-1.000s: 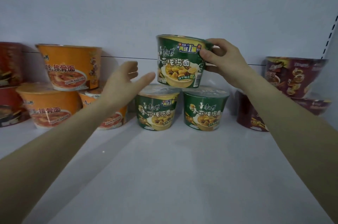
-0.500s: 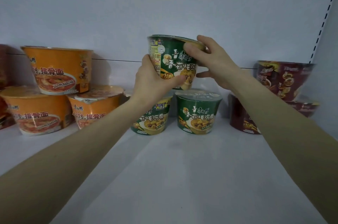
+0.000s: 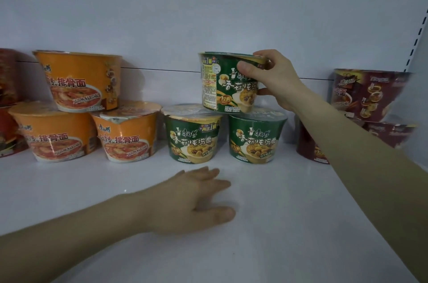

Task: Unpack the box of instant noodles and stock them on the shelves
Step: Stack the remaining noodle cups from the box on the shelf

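Note:
A green noodle bowl (image 3: 222, 83) sits on top of two other green bowls, the left one (image 3: 193, 134) and the right one (image 3: 256, 138), at the back of the white shelf (image 3: 266, 225). My right hand (image 3: 271, 76) grips the top green bowl by its rim and right side, thumb across its front. Lower down, my left hand (image 3: 192, 199) hovers over the shelf in front of the green bowls, fingers relaxed and holding nothing.
Three orange noodle bowls are stacked to the left, one (image 3: 81, 79) resting on two (image 3: 53, 134) (image 3: 127, 132). Dark red bowls (image 3: 368, 95) stand at the right, more red ones (image 3: 8, 107) at the far left. A slotted shelf upright (image 3: 419, 32) runs along the right edge.
My left hand let go of the top green bowl and dropped down toward the shelf front. The right hand keeps hold of the bowl, which has been turned a little.

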Motion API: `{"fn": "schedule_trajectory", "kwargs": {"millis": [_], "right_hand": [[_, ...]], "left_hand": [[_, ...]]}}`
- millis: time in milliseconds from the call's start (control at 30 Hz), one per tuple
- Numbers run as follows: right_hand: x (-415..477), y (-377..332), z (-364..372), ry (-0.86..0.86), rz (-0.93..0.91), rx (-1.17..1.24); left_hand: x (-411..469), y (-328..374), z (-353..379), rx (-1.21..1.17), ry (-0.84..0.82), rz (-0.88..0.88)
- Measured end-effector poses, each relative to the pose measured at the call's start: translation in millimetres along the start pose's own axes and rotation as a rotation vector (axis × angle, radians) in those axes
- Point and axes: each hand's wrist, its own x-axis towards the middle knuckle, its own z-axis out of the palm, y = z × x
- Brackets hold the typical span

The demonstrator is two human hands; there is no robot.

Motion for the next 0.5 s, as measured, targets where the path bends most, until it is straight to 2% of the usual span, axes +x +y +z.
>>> {"fn": "schedule_trajectory", "kwargs": {"millis": [67, 500], "right_hand": [[-1, 2, 4, -0.011, 0.003, -0.004], [6, 5, 14, -0.041, 0.036, -0.083]], "left_hand": [[-3, -2, 10, -0.041, -0.074, -0.027], [-7, -1, 18, -0.078, -0.051, -0.044]]}}
